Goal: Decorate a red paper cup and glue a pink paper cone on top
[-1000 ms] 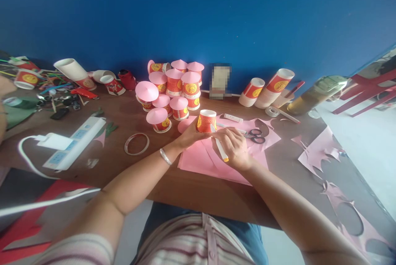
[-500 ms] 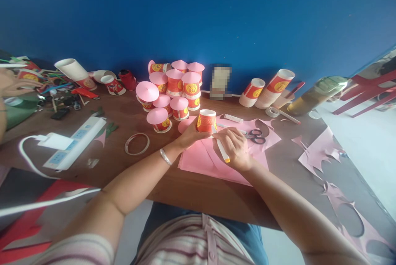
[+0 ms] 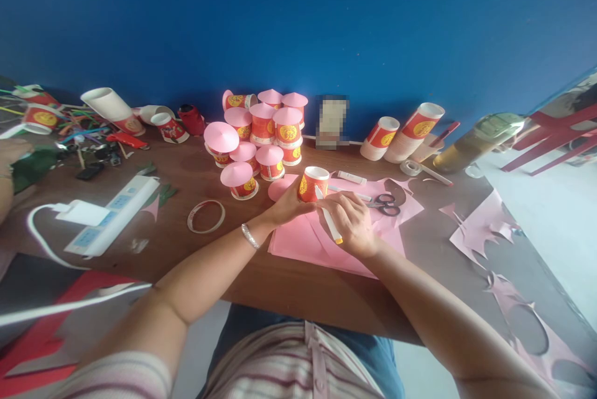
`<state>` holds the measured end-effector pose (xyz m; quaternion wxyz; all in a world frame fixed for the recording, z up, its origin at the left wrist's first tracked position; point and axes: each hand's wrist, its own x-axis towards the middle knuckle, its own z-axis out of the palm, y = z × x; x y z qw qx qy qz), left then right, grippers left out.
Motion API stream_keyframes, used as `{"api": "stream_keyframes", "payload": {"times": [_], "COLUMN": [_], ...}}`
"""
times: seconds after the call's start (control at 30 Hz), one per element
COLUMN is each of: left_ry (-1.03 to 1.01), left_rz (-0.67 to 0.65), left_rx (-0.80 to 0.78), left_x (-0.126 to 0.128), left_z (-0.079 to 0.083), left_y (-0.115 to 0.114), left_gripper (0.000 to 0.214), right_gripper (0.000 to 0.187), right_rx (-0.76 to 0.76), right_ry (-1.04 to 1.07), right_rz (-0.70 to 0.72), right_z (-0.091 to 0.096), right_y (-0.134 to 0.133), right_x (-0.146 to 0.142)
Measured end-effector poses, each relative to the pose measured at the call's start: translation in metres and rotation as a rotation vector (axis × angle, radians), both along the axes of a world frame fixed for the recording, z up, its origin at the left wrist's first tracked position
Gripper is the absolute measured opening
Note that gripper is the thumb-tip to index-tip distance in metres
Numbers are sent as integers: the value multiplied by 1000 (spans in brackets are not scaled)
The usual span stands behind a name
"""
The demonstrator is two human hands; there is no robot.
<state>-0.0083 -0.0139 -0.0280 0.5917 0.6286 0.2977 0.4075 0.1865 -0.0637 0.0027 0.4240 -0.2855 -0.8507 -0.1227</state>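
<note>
A red paper cup (image 3: 308,185) with a yellow print stands upright over the pink paper, its white rim facing up. My left hand (image 3: 288,201) is closed around its left side. In my right hand (image 3: 347,217) is a slim white utility knife (image 3: 332,225) with a yellow end. Its pale pointed tip meets the front of the cup, though the exact contact is too small to tell. Beneath both hands lie pink paper sheets (image 3: 298,247). Scissors (image 3: 386,204) with dark handles rest on them, right of my right hand, near a white tube (image 3: 352,178).
Several red cups with pink cone tops (image 3: 273,114) stand behind and left. A paper ring (image 3: 206,217) and a power strip (image 3: 112,215) lie left; stacked cups (image 3: 415,132), tape (image 3: 410,167) and a bottle (image 3: 478,143) are right. Another person's hand (image 3: 13,153) shows at far left.
The cup has turned in my left hand and shifted slightly right, so its yellow print now faces front-left. The other person's hand at far left has moved lower and back toward the edge.
</note>
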Motion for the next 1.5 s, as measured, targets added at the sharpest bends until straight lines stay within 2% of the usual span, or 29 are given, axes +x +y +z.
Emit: {"api": "stream_keyframes", "payload": {"times": [0.27, 0.4, 1.0, 1.13, 1.33, 1.5], "left_ry": [-1, -39, -98, -51, 21, 57], "left_rz": [51, 23, -12, 2, 80, 72], "left_rx": [-48, -66, -68, -43, 4, 71], "left_x": [2, 2, 5, 3, 3, 4], "left_z": [8, 10, 14, 13, 7, 4], "left_y": [-2, -1, 0, -2, -2, -2], "left_gripper": [59, 49, 34, 38, 62, 66], "right_gripper": [26, 23, 21, 21, 19, 18], "right_rx": [20, 20, 45, 69, 110, 74], "right_ry": [7, 8, 24, 23, 9, -22], "right_rz": [0, -7, 3, 20, 5, 9], "right_z": [2, 2, 5, 7, 10, 10], "right_y": [-1, -1, -1, -2, -4, -3], "right_x": [-2, -1, -1, -1, -4, -3]}}
